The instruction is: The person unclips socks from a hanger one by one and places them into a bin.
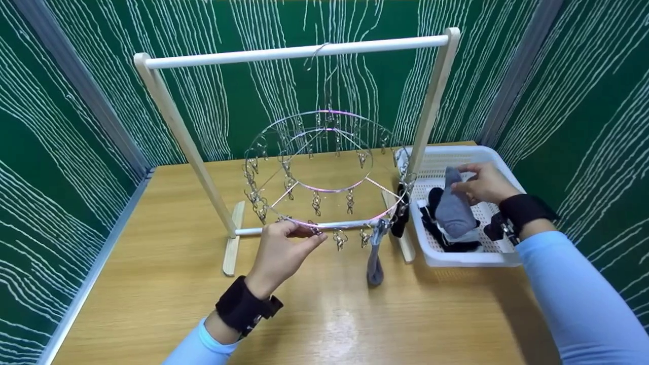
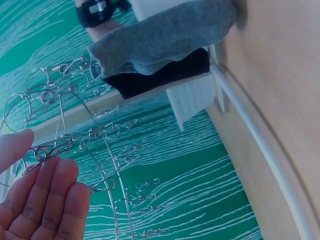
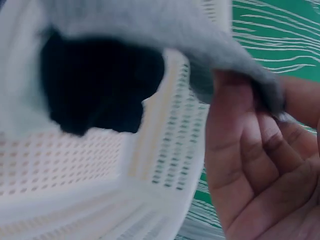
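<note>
My left hand (image 1: 284, 253) is at the front rim of a round metal sock hanger (image 1: 332, 190). Its thumb and fingers pinch a wire clip (image 2: 54, 147), seen close up in the left wrist view. Over the white basket (image 1: 441, 259), my right hand (image 1: 488, 185) grips a grey sock (image 1: 455, 213) by its upper end, and the rest dangles down. Another grey sock (image 1: 375, 266) hangs from a clip at the hanger's front right. Behind it hangs a black sock (image 1: 400, 215). Dark socks (image 3: 100, 85) lie in the basket below the held sock.
The hanger's hook loops over the white rail (image 1: 228, 58) of a wooden stand (image 1: 185, 147). Several other clips dangle around both rings. The basket sits right of the stand on a wooden table (image 1: 167, 253). Green walls (image 1: 187, 91) with white streaks enclose the table.
</note>
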